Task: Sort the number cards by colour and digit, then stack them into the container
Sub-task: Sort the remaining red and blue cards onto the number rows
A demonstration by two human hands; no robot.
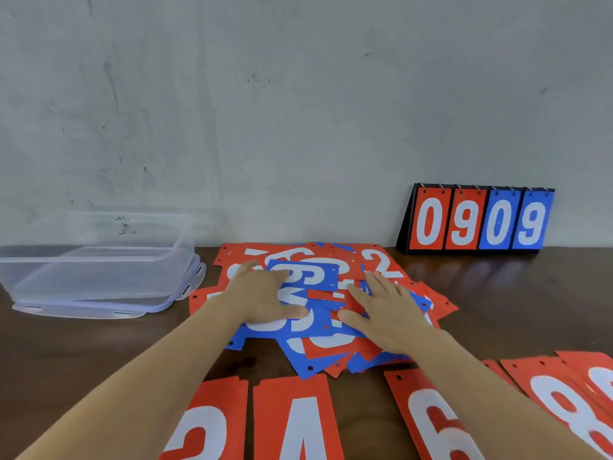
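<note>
Early yet: your left hand (262,293) and right hand (384,313) rest, fingers (275,277) spread, on the mixed pile (318,322); few red cards (265,410) laid out, container (99,260) empty.

The scoreboard (477,220) reads 0 9 0 9, two digits on red, then two on blue. Nearest lie a red 4 card (298,423), a red 6 card (431,423) and a red 8 card (564,403). The pile shows a red 2 card (378,260) and a blue 3 card (308,275).

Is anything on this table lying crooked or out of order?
Yes. The middle pile of red and blue cards is jumbled: cards overlap at many angles, colours mixed. The left hand and right hand lie flat on it. The scoreboard stands straight.
</note>
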